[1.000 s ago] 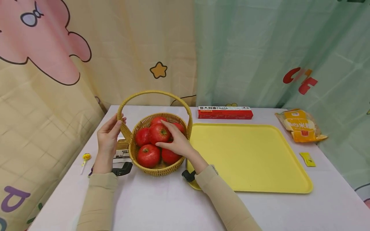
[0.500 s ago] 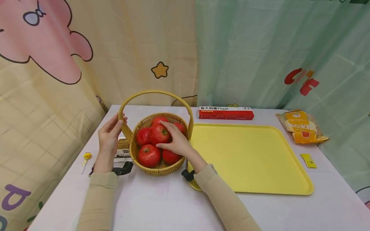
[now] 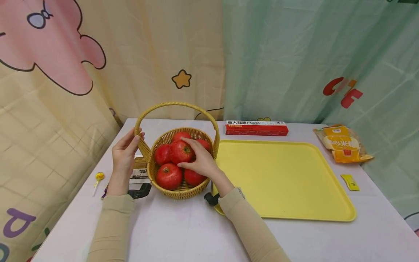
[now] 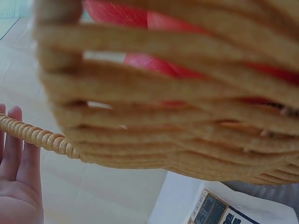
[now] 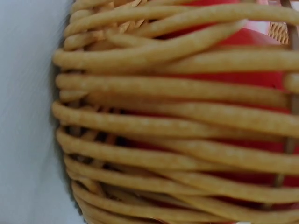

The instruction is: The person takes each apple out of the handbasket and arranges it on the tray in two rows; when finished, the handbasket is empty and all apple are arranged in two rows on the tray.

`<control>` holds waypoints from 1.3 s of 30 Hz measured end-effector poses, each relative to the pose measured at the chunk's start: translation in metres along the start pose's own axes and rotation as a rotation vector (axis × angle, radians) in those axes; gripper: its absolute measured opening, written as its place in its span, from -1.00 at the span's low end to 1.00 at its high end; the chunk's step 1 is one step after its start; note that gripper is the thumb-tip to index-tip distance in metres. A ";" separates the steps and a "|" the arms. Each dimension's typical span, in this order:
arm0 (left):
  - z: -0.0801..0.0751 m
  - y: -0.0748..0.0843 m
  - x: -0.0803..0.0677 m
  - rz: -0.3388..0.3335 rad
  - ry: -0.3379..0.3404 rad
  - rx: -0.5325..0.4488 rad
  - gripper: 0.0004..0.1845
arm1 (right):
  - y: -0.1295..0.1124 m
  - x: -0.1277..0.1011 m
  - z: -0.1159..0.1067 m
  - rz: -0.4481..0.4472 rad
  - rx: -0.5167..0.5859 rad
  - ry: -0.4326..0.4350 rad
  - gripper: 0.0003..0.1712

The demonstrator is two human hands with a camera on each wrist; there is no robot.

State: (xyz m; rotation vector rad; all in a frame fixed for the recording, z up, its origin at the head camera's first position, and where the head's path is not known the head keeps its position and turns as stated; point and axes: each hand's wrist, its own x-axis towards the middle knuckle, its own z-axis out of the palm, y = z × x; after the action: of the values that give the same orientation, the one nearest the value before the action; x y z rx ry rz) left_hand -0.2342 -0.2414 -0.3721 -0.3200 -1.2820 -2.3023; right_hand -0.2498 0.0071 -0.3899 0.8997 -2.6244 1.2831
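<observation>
A woven basket (image 3: pixel 178 193) with a tall hoop handle (image 3: pixel 176 104) stands at the left of the white table and holds several red tomatoes. My right hand (image 3: pixel 187 153) reaches in from the right, its fingers and thumb curled round the top tomato (image 3: pixel 176 151). My left hand (image 3: pixel 136 135) holds the handle's left side between thumb and fingers. In the left wrist view the basket wall (image 4: pixel 177 140) fills the frame, with my straight fingers (image 4: pixel 18 154) beside the handle (image 4: pixel 42 135). The right wrist view shows only basket weave (image 5: pixel 177 121) with red tomato (image 5: pixel 243 39) behind it.
A yellow tray (image 3: pixel 281 178) lies just right of the basket. A red pasta box (image 3: pixel 256 128) sits behind it, a yellow food bag (image 3: pixel 343 147) and a small yellow sachet (image 3: pixel 349 182) to its right. A lollipop (image 3: pixel 97 178) and a printed box (image 3: pixel 139 173) lie left of the basket.
</observation>
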 end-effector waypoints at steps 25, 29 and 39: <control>0.000 -0.001 0.000 -0.015 0.014 -0.056 -0.69 | -0.021 -0.010 -0.025 0.021 0.139 0.043 -0.09; 0.000 -0.001 0.001 -0.007 0.008 -0.042 -0.69 | -0.034 -0.022 -0.057 -0.052 0.356 0.026 -0.12; -0.001 -0.001 0.000 -0.001 0.000 0.000 -0.68 | -0.011 -0.047 -0.130 -0.320 0.635 0.298 -0.11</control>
State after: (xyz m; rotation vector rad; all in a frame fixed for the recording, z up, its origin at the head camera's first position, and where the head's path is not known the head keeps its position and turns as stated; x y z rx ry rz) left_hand -0.2351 -0.2418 -0.3731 -0.3195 -1.2832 -2.3031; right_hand -0.2276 0.1205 -0.3140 1.0374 -1.7725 1.9966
